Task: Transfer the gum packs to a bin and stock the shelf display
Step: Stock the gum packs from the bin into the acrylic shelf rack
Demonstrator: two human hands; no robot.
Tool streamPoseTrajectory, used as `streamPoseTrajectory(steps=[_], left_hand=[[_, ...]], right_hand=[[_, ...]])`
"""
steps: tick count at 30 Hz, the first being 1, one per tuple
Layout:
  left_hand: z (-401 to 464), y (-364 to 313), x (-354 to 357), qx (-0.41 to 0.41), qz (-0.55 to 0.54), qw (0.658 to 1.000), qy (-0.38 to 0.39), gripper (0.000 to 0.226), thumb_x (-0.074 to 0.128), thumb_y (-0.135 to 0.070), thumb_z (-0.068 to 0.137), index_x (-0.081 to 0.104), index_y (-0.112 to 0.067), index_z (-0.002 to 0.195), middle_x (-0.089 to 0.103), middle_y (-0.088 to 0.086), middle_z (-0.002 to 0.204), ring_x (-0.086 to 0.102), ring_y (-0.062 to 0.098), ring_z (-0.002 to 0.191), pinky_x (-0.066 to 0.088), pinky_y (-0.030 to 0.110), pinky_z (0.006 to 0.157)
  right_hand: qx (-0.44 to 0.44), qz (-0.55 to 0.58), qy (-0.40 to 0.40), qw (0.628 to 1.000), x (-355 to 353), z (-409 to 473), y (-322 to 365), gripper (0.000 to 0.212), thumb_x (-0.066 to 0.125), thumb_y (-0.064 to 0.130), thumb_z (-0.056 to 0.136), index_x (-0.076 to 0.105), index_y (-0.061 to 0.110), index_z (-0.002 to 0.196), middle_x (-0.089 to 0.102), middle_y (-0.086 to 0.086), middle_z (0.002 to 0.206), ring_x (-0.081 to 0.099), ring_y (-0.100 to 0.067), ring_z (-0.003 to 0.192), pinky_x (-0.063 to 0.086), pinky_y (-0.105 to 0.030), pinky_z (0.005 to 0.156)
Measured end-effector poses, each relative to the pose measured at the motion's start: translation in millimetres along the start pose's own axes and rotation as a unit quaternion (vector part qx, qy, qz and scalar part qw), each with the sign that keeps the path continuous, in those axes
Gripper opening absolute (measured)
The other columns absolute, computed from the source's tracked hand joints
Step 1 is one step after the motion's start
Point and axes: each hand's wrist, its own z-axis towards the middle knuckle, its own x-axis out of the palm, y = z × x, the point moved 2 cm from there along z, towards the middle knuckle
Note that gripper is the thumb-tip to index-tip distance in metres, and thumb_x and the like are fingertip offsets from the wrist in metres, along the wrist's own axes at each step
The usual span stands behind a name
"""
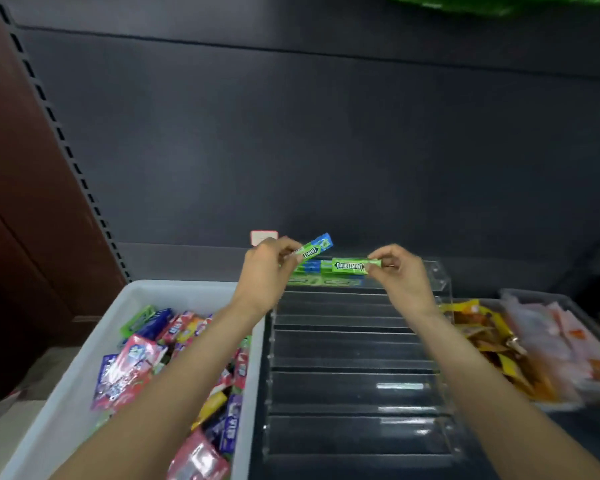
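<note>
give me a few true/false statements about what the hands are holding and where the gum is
1. Each hand holds a green gum pack: left hand, right hand. True.
2. The white bin is empty. False: it holds many mixed gum packs.
3. The clear display rack is full. False: only its far row holds green packs; the nearer rows are bare.
4. The bin sits left of the rack. True.

"DOUBLEMINT" reads on the green gum pack (355, 265).
</note>
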Motion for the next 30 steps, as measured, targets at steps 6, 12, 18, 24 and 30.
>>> streamPoseTrajectory(steps=[6,12,18,24,30], left_hand=[[6.4,-40.5,56.5,0.000,0.035,0.999,-0.014,0.012,0.062,-0.015,0.088,0.071,-0.014,0.097,0.068,0.004,0.086,0.063,0.023,0.081,0.049,0.032,0.078],[8.7,-57.5,73.2,-0.015,0.051,0.998,-0.022,0.014,0.063,-0.017,0.088,0.071,-0.014,0.099,0.064,-0.001,0.084,0.059,0.012,0.077,0.044,0.020,0.073],[13.0,-66.6,75.6,-0.015,0.074,0.997,-0.003,0.015,0.063,-0.018,0.088,0.071,-0.014,0.100,0.066,-0.002,0.086,0.059,0.010,0.078,0.038,0.010,0.069],[14.9,-64.2,74.6,-0.028,0.071,0.997,0.006,0.016,0.062,-0.019,0.089,0.070,-0.015,0.102,0.066,-0.003,0.086,0.061,0.012,0.081,0.042,0.015,0.071],[15.7,-62.0,70.7,-0.035,0.061,0.998,0.006,0.016,0.062,-0.019,0.089,0.070,-0.016,0.102,0.066,-0.002,0.088,0.062,0.014,0.084,0.047,0.022,0.075]], right_hand=[[0.001,-0.030,0.044,0.999,-63.6,29.6,-41.6,0.025,0.067,-0.003,0.079,0.061,0.022,0.075,0.065,0.005,0.082,0.060,-0.011,0.081,0.049,-0.022,0.075],[0.006,-0.041,0.083,0.996,-72.7,46.5,-62.8,0.018,0.066,-0.001,0.081,0.062,0.017,0.078,0.063,0.008,0.077,0.059,-0.005,0.074,0.043,-0.011,0.065],[-0.031,-0.142,0.083,0.986,-61.4,49.9,-70.7,0.011,0.071,0.010,0.080,0.067,0.019,0.081,0.062,0.003,0.088,0.061,-0.013,0.082,0.051,-0.027,0.075],[-0.056,-0.233,0.094,0.966,-55.4,53.3,-63.7,0.008,0.072,0.012,0.081,0.072,0.012,0.088,0.053,0.004,0.089,0.053,-0.009,0.077,0.031,-0.003,0.056],[-0.055,-0.258,0.146,0.953,-55.5,60.7,-64.5,0.007,0.068,0.014,0.084,0.071,0.007,0.083,0.065,-0.004,0.090,0.058,-0.013,0.080,0.031,-0.006,0.056]])
